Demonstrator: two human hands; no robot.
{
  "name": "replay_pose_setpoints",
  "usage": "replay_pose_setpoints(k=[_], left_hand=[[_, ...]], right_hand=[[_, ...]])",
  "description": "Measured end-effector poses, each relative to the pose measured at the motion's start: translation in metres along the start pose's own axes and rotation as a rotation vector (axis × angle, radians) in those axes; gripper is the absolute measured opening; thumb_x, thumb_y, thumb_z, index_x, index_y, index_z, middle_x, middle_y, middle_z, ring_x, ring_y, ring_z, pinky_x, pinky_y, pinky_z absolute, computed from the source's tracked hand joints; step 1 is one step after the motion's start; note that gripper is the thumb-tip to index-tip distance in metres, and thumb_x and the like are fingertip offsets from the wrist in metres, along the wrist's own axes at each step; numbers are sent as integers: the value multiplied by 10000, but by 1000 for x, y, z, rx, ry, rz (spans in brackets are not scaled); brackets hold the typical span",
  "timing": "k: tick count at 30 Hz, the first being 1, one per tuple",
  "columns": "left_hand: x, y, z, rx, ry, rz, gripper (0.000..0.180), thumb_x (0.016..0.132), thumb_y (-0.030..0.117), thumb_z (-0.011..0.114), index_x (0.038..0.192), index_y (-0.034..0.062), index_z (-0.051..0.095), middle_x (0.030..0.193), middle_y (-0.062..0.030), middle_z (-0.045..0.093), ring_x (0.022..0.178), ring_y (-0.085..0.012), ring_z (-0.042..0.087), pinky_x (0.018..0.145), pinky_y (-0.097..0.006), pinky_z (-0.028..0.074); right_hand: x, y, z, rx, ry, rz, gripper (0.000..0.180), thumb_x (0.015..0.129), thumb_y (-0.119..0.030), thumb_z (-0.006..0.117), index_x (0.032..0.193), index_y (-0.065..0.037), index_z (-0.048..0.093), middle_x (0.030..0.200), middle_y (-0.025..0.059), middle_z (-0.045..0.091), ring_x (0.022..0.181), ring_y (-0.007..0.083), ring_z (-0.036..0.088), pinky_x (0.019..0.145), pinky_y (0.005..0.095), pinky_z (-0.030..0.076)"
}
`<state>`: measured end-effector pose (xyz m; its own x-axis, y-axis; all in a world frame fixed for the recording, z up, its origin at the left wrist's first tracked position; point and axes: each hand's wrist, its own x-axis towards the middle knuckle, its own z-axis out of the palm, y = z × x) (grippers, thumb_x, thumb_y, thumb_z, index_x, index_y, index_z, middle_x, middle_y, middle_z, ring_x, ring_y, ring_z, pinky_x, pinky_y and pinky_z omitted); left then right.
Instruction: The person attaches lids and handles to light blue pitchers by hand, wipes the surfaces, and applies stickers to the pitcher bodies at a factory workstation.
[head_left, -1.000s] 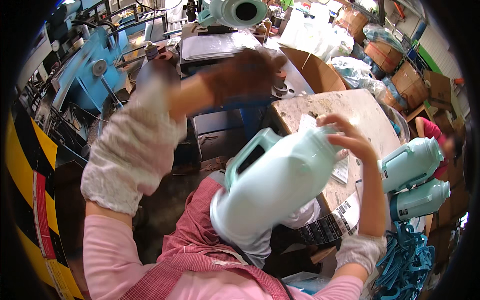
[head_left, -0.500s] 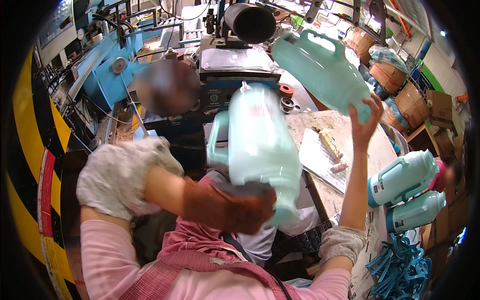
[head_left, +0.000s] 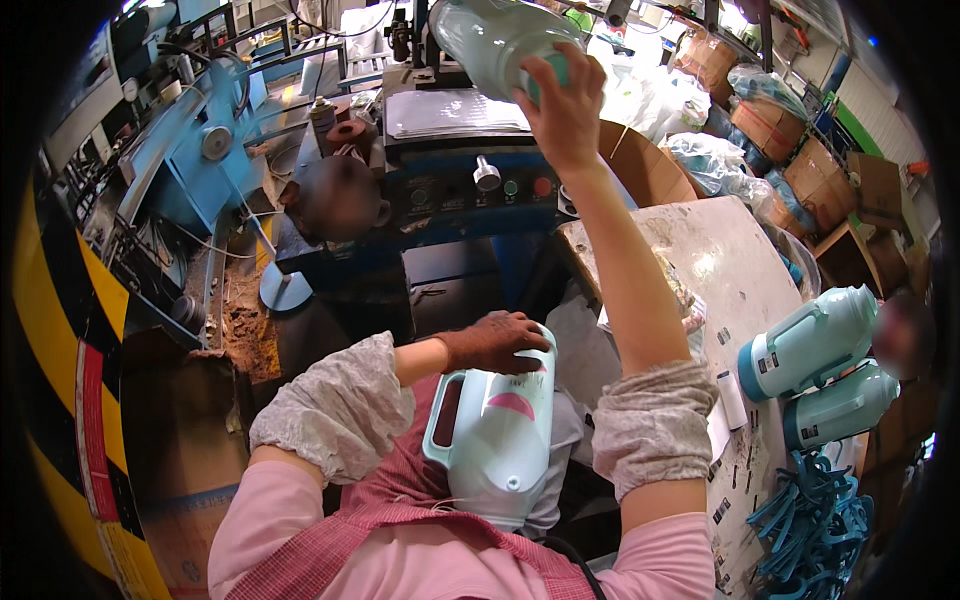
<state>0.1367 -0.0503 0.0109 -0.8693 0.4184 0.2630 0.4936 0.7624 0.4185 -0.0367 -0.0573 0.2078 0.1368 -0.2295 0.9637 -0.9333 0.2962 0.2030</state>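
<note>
My left hand (head_left: 497,342), in a dark brown glove, rests on top of a pale mint plastic jug (head_left: 495,435) with a handle and a pink printed mark, held against my lap. My right hand (head_left: 563,108) is bare and raised far forward, gripping a second pale mint jug (head_left: 490,40) up at the blue printing machine (head_left: 455,185). Both forearms wear light patterned sleeve covers over pink sleeves.
Two finished jugs with blue caps (head_left: 815,345) lie on the worn worktable (head_left: 720,270) at the right, above a heap of blue plastic handles (head_left: 810,525). Cardboard boxes (head_left: 800,150) stand behind. A blue motor housing (head_left: 195,150) and a yellow-black striped post (head_left: 60,330) are at the left.
My left hand has brought a jug down from chest height onto my lap. My right hand has carried the other jug farther forward and up to the machine.
</note>
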Motion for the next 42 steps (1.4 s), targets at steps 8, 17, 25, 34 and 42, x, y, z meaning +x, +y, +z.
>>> replay_pose_setpoints(k=[8,17,25,34,42], left_hand=[[60,-194,-19,464,337,-205,360,678,149,586,1034,105,587,1105,-143,551,926,-345,575,699,-420,494],[85,-266,-34,404,253,-200,457,768,194,605,1186,45,496,1205,-190,493,1054,-358,505,853,-385,438],[17,-250,8,412,150,-262,508,876,254,566,1302,15,424,1325,-182,434,1187,-306,451,969,-327,380],[-38,-124,55,-912,429,-462,514,952,352,374,1294,-29,425,1247,-123,501,1046,-182,526,893,-295,426],[-35,-26,-36,-597,507,-293,287,861,142,566,1128,36,570,1092,-85,568,831,-142,578,742,-266,485]], right_hand=[[13,33,124,28,231,-53,235,741,-167,633,970,-136,586,1104,140,527,1034,358,481,857,456,394],[-131,-43,-157,380,-207,138,354,684,-203,697,1019,-167,588,1172,69,499,1111,285,455,925,410,408],[-218,-160,-649,-803,-1389,1590,236,765,-279,594,856,-64,629,828,173,620,785,352,594,718,438,472],[-238,-192,-730,-1495,-1587,1607,564,625,-112,757,1149,-125,549,918,122,662,916,330,612,801,484,427],[-133,-83,-522,378,-869,1752,425,832,-47,552,1248,-98,483,1014,49,612,615,74,502,491,223,432]])
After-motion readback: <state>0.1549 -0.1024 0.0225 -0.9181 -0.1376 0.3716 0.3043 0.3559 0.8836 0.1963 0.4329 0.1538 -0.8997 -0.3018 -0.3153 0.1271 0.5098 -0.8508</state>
